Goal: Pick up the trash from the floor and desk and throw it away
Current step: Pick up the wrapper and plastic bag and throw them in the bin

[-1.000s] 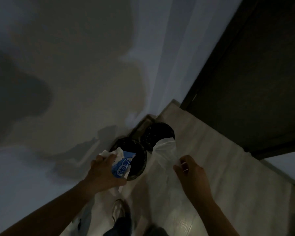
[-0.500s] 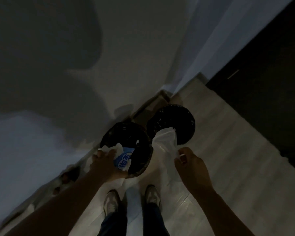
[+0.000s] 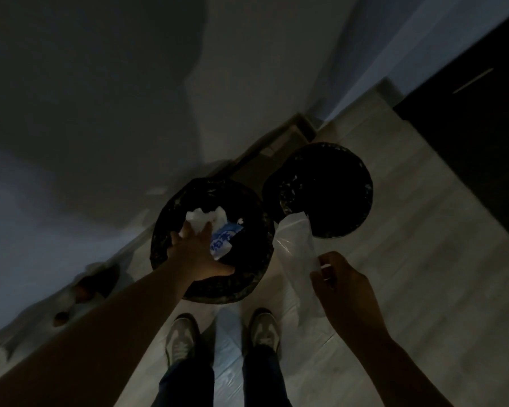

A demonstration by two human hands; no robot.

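Two round bins lined with black bags stand against the wall: a left bin (image 3: 247,283) and a right bin (image 3: 344,177). My left hand (image 3: 197,254) reaches over the left bin's mouth and holds crumpled white tissue (image 3: 206,217) together with a blue-and-white wrapper (image 3: 222,240). My right hand (image 3: 341,286) pinches the lower end of a clear plastic bag (image 3: 296,245); its upper end lies at the near edge of the right bin.
The room is dim. My two feet in pale sneakers (image 3: 181,342) stand on light wood floor just in front of the bins. A dark door or cabinet (image 3: 476,118) fills the right. Blurred items (image 3: 83,289) lie along the wall at left.
The view tilted down and closer to the bins. My left hand moved forward, from the left bin's edge to over its opening, with the tissue and wrapper. My right hand keeps its pinch on the plastic bag.
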